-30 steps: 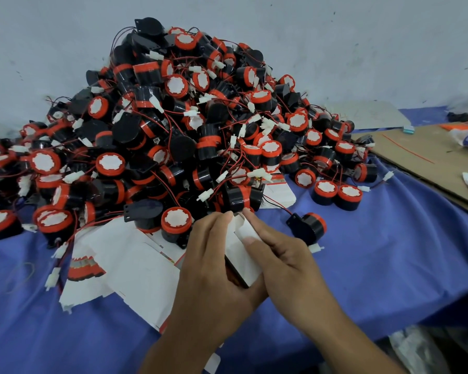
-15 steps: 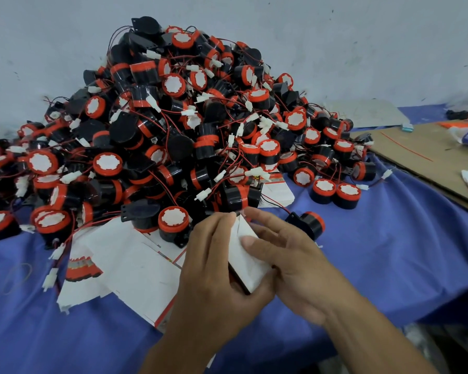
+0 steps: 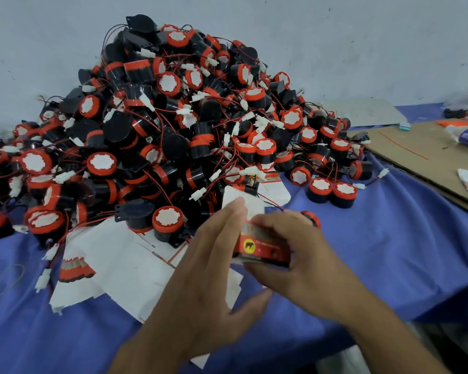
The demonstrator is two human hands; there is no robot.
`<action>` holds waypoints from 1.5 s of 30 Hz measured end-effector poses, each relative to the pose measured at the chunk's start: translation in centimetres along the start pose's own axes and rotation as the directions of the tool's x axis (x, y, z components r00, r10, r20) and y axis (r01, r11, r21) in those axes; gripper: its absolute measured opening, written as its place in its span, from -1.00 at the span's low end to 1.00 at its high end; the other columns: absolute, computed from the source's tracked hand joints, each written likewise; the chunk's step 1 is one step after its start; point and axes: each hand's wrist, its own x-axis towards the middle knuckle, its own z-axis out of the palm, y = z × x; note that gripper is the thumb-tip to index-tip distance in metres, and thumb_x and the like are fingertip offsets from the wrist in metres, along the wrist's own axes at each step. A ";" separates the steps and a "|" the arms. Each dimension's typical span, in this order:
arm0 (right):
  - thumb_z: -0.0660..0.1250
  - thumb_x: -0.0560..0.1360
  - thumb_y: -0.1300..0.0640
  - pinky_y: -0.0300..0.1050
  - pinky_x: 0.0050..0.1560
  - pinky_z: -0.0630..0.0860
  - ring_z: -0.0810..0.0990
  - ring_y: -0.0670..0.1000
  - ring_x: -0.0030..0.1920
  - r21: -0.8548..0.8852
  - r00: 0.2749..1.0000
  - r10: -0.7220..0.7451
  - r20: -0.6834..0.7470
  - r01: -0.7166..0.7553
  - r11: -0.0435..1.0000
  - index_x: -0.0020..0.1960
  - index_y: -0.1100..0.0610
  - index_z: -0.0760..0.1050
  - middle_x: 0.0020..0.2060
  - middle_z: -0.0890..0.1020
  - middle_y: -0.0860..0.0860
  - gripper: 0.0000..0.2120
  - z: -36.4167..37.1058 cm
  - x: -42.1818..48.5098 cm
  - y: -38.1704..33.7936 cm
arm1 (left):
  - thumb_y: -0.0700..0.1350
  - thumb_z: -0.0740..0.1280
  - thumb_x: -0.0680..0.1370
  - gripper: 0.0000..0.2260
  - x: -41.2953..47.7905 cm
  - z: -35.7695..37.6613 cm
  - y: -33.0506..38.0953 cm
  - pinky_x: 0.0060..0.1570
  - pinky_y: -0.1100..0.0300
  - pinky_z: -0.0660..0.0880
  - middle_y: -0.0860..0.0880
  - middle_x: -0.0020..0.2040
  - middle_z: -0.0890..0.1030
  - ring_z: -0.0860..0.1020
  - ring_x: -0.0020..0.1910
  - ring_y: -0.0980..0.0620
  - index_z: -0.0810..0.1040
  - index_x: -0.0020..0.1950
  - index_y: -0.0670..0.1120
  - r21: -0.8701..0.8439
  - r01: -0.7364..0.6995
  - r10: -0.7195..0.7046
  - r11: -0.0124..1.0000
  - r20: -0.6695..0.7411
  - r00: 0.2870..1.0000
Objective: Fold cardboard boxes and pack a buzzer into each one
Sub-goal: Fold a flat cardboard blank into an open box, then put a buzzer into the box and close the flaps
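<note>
Right hand (image 3: 303, 255) grips red box (image 3: 262, 249), fingers curled round it. Left hand (image 3: 211, 265) flat, straight fingers apparently pressing white flap (image 3: 235, 197); blurred. Buzzer pile (image 3: 173, 117) just behind.

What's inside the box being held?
Of the box, only the red side and a raised white flap show. Right hand grips it, left hand touches the flap; the inside is hidden.

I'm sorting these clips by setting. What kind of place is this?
Probably a small packing or assembly workshop: a big heap of identical black-and-red buzzers on a blue-covered table, flat box blanks at its foot, and a printed box gripped in the right hand.
</note>
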 end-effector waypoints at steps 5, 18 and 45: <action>0.49 0.41 0.09 0.07 0.59 0.00 0.49 0.02 0.32 -0.346 0.989 -0.147 0.021 0.145 0.927 0.20 0.12 0.54 0.13 0.60 -0.04 -0.62 2.2 0.0 0.9 | 0.10 0.42 0.52 -0.30 -0.6 -0.2 -2.5 0.51 -0.03 0.18 -0.09 0.56 0.25 0.17 0.56 -0.11 0.28 0.55 -0.17 0.317 -0.065 0.006 0.946 0.184 0.983; 0.45 0.51 0.02 -0.06 -0.12 0.55 0.61 0.16 0.16 -0.515 0.904 0.424 -0.046 -0.385 0.766 0.20 0.08 0.32 0.60 0.10 0.19 -0.60 5.0 -0.3 0.0 | -0.08 0.63 0.30 -0.54 -1.3 1.8 -1.6 -0.20 0.07 0.62 -0.22 0.04 0.63 0.65 -0.08 -0.19 0.62 0.08 -0.27 0.419 0.244 -0.291 0.874 0.052 0.955; 0.07 0.62 -0.32 0.16 0.28 0.31 0.45 0.26 0.31 -0.292 0.669 0.724 -0.166 -0.735 0.613 0.48 -0.11 0.33 0.29 0.58 0.08 -0.49 0.1 1.5 9.6 | 0.25 0.40 0.40 -0.56 -2.7 1.6 -2.0 0.27 0.19 0.41 0.35 0.28 0.32 0.34 0.36 0.19 0.33 0.22 0.36 -0.190 0.401 -0.342 0.896 0.278 0.897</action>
